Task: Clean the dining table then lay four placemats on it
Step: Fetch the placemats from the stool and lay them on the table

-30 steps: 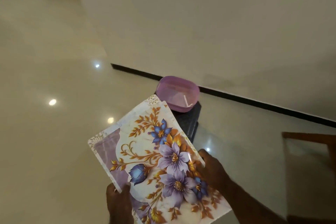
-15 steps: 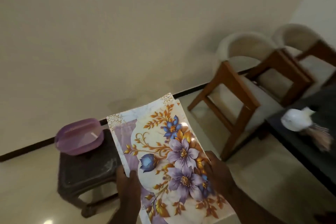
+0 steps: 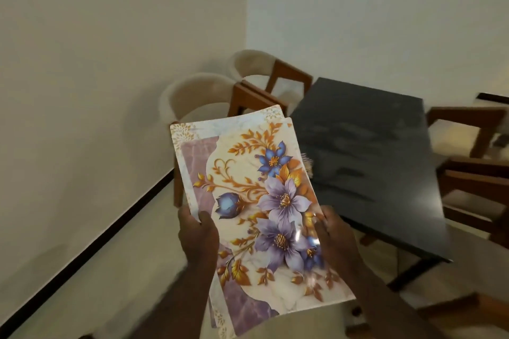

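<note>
We held the floral placemats (image 3: 261,201) up in both hands. Our left hand (image 3: 197,237) gripped the L edge w/ thumb on top, and our right hand (image 3: 333,234) pinched the R edge. The dark table (image 3: 371,146) lay just beyond, w/ cream chairs (image 3: 198,96) by the wall.

A cream-cushioned chair (image 3: 198,93) with a brown wooden frame stands at 11 o'clock, a second cream chair (image 3: 254,63) just beside it at 12. Wooden chairs (image 3: 479,181) sit at 3 o'clock. Black skirting (image 3: 110,231) edges the pale floor (image 3: 132,275) at 8 o'clock.
</note>
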